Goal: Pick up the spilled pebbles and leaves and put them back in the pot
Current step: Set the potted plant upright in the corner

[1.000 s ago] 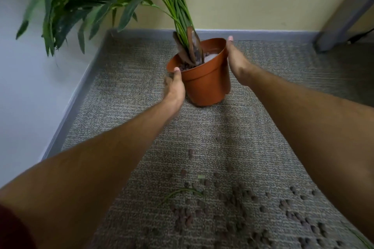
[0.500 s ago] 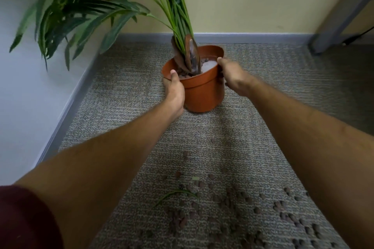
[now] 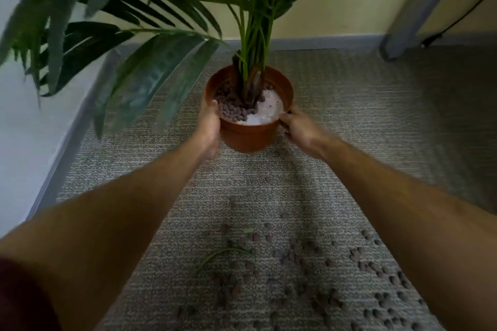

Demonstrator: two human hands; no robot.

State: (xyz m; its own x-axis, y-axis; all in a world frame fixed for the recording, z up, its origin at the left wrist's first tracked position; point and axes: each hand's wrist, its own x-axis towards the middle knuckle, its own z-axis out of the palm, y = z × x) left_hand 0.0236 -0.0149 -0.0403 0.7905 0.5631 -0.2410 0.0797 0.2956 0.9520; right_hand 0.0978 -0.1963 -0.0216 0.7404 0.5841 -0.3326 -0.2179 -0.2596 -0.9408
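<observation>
With both hands, left (image 3: 208,126) and right (image 3: 301,131), gripping the round terracotta plastic pot (image 3: 248,134), we should set it upright just beyond the scattered brown pebbles (image 3: 295,258).

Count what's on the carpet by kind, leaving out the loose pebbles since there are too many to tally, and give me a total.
Pot: 1, held by both hands
Plant: 1, in the pot
Green leaf: 1
Small pale leaf scrap: 1
Total: 4

Both arms outstretched; left hand (image 3: 208,126), right hand (image 3: 301,130) curled, gripping.
</observation>
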